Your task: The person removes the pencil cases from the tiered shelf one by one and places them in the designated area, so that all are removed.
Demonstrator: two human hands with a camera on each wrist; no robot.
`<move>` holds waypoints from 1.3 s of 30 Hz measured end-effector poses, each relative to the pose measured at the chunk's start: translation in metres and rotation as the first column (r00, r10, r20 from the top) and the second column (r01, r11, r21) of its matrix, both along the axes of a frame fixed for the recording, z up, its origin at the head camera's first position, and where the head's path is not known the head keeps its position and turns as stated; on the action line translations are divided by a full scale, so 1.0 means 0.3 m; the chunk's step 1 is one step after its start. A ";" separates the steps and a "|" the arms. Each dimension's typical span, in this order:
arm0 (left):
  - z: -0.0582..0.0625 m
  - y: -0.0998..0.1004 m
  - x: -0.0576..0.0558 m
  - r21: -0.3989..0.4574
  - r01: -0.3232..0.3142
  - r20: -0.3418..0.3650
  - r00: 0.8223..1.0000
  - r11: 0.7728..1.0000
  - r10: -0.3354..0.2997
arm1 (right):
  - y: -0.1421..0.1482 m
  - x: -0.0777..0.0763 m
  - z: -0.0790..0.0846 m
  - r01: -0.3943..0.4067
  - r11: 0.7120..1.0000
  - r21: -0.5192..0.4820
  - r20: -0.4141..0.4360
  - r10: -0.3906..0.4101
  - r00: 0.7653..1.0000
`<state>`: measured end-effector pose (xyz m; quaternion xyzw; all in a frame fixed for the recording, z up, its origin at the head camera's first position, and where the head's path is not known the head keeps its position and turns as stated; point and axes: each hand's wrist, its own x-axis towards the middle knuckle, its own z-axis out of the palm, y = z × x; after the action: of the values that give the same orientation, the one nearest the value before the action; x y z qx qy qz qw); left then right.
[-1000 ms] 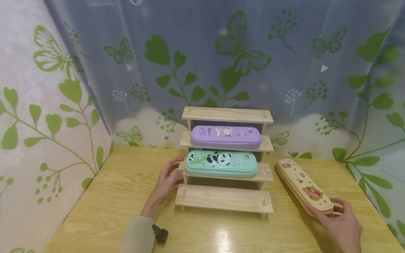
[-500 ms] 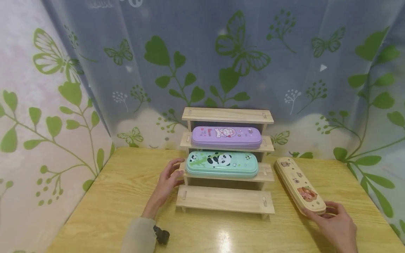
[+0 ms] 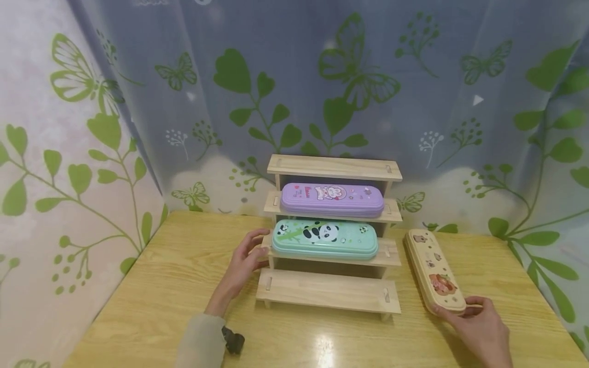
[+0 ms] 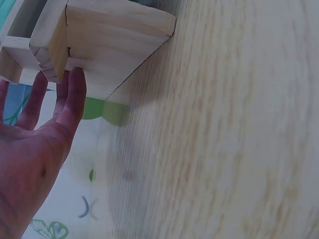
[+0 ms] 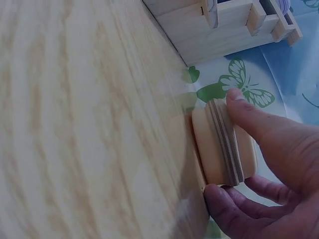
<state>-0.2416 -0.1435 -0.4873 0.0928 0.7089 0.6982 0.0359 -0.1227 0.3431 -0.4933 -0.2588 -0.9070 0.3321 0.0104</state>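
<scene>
Our right grip (image 3: 478, 327) pinches the near end of the long cream cartoon-printed pencil case (image 3: 434, 272), its axis running away from us, tiered wooden rack (image 3: 329, 294) leftward; left grip (image 3: 244, 263) rests flat-fingered against the rack's side.

Beige cartoon pencil case (image 3: 434, 272), flat on table, rt of rack

Pale wood stepped rack (image 3: 329, 294) on a honey-yellow grained table (image 3: 152, 301). Lilac case (image 3: 332, 199) with cartoon print above, mint case (image 3: 324, 238) with pandas below. Cream case (image 3: 434, 271) at right, brown animal pictures. Blue-grey curtain (image 3: 294, 76) behind, green leaves and butterflies.
</scene>
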 end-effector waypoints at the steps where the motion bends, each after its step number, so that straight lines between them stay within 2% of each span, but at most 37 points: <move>1: 0.000 0.000 0.000 -0.002 -0.002 0.001 1.000 1.000 0.002 | 0.000 0.001 0.001 -0.006 1.000 0.002 0.004 0.006 1.000; 8: -0.004 0.001 -0.003 0.000 0.000 -0.005 1.000 1.000 0.000 | 0.038 0.007 0.025 -0.101 0.995 0.004 0.062 0.100 0.993; 11: -0.001 -0.001 -0.004 -0.005 -0.008 -0.009 1.000 1.000 0.008 | 0.048 0.015 0.043 -0.081 0.996 0.021 -0.024 0.082 0.996; 14: 0.003 -0.004 -0.006 -0.014 -0.008 -0.023 1.000 1.000 0.008 | 0.039 0.024 0.054 -0.067 0.997 0.030 -0.188 0.071 0.980; 17: 0.006 -0.007 -0.007 -0.020 0.000 -0.033 0.999 1.000 -0.001 | 0.009 0.029 0.070 -0.093 0.995 0.022 -0.339 0.095 0.936; 22: 0.012 -0.005 -0.009 -0.034 0.019 -0.041 0.999 0.999 -0.020 | -0.061 0.014 0.117 -0.173 0.985 0.004 -0.525 0.150 0.838; 29: 0.011 -0.004 -0.005 -0.025 0.021 -0.040 0.999 0.999 -0.022 | -0.148 -0.053 0.164 -0.325 0.944 0.062 -0.653 0.285 0.702; 33: 0.012 -0.003 -0.004 -0.037 0.024 -0.051 0.998 0.999 -0.026 | -0.195 -0.080 0.179 -0.390 0.919 0.048 -0.713 0.305 0.631; 37: 0.010 -0.003 -0.009 -0.042 0.021 -0.053 0.998 0.999 -0.023 | -0.248 -0.105 0.193 -0.438 0.898 0.043 -0.742 0.322 0.588; 39: 0.009 -0.003 -0.010 -0.039 0.020 -0.048 0.999 0.999 -0.022 | -0.274 -0.117 0.201 -0.458 0.888 0.041 -0.741 0.335 0.582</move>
<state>-0.2446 -0.1442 -0.4846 0.1162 0.7220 0.6815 0.0278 -0.1579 0.2609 -0.4332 0.1053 -0.8318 0.4699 0.2762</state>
